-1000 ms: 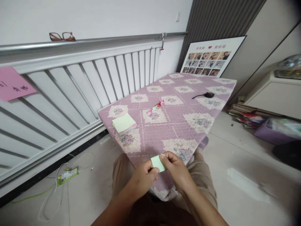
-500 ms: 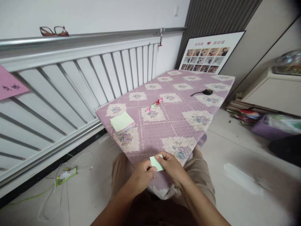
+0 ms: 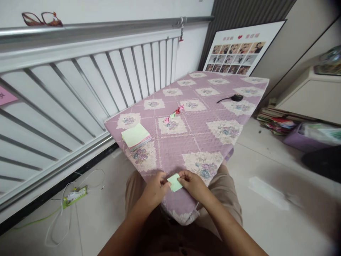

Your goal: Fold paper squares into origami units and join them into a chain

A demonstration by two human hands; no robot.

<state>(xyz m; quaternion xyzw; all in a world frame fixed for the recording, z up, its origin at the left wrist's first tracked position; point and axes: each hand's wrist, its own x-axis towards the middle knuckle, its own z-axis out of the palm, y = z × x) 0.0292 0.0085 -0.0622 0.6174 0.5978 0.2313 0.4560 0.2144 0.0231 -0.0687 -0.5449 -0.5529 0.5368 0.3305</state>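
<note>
A small piece of folded light-green paper (image 3: 175, 182) is held over the near corner of the cloth-covered table. My right hand (image 3: 194, 184) pinches its right edge between thumb and fingers. My left hand (image 3: 155, 190) is at the paper's left corner, thumb tip at the edge and index finger apart from the thumb; its other fingers are partly hidden. Left of the hands lies a stack of square paper sheets (image 3: 136, 136), light green on top. Farther up the table is a row of small folded paper pieces (image 3: 173, 115) in pink, green and red.
A purple floral quilted cloth (image 3: 173, 149) covers the table. On its far right part sits a black round object with a thin tail (image 3: 237, 97). A white radiator (image 3: 128, 76) runs along the left side, with glasses (image 3: 42, 19) on the pipe above. A power strip (image 3: 75, 196) lies on the floor.
My left hand's index finger has come away from the paper, and its thumb stays by the edge. The paper has tilted slightly in my right hand. The camera view has shifted a little.
</note>
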